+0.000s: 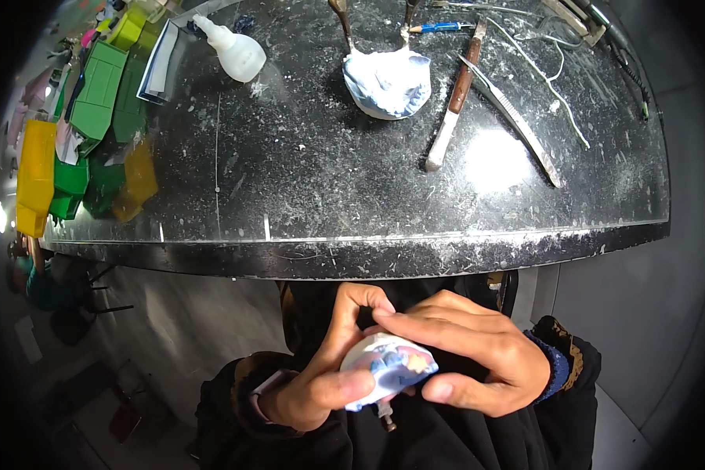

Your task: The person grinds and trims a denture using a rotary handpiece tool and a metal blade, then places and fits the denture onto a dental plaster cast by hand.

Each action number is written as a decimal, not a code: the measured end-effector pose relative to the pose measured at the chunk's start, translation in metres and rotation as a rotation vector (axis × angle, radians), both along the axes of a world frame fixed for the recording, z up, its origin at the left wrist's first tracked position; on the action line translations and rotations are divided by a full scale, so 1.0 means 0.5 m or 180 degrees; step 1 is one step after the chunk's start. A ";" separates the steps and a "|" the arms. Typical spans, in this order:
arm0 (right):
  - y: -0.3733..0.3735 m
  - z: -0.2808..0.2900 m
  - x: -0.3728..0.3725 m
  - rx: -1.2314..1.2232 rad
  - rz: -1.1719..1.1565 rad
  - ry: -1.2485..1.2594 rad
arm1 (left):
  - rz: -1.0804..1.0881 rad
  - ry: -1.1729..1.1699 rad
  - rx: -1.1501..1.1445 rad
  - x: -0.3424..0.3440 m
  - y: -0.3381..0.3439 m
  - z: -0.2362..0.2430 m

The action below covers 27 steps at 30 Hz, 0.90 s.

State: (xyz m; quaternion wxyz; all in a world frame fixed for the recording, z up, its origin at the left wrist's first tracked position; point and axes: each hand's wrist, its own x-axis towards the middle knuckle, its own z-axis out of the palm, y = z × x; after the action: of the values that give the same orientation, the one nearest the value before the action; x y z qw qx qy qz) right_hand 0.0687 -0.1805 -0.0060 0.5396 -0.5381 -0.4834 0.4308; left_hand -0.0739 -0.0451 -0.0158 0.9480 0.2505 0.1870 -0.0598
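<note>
Below the bench's front edge, my left hand [333,376] grips a blue-and-white dental cast [392,376] with pinkish and cream areas, its thumb pressed on the near side. The fingers of my right hand [486,352] curl over and around that same cast, with the thumb at its right edge. A small metal piece [388,415] sticks out underneath. Up on the dark bench [290,188] sits a second pale blue cast [386,86] with two metal posts at its back. Beside it lie a wooden-handled knife [458,98] and a silver tweezer-like instrument [517,129].
A white squeeze bottle [235,55] stands at back left. Green bins [98,86] and yellow bins [35,176] crowd the left end. A blue pencil-like tool [439,27], wires [572,117] and tools [587,23] lie at back right. Another person [47,286] is at far left.
</note>
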 end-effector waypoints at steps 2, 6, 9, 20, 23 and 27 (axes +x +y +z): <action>0.006 0.006 -0.001 0.0423 -0.0355 -0.0263 | -0.0250 -0.0381 0.0401 -0.006 -0.001 0.003; 0.011 -0.006 -0.024 0.1082 -0.0673 -0.0493 | -0.0887 -0.1297 0.0809 -0.009 0.011 -0.001; 0.010 -0.010 -0.041 0.1085 -0.0824 -0.0345 | -0.0904 -0.1262 0.1125 0.000 0.006 0.001; 0.008 -0.019 -0.052 0.1245 -0.1004 -0.0206 | -0.0826 -0.1552 0.2108 0.002 0.007 0.007; 0.009 -0.019 -0.054 0.1257 -0.1056 -0.0226 | -0.1003 -0.1390 0.1768 -0.004 0.006 0.006; 0.015 -0.021 -0.054 0.1301 -0.1070 -0.0341 | -0.0820 -0.1890 0.1310 0.008 0.014 -0.018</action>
State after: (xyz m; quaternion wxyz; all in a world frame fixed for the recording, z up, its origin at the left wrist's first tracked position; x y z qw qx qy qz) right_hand 0.0417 -0.1732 -0.0163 0.6746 -0.5127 -0.4921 0.1996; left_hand -0.0700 -0.0383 -0.0247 0.8755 0.4634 -0.1207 -0.0646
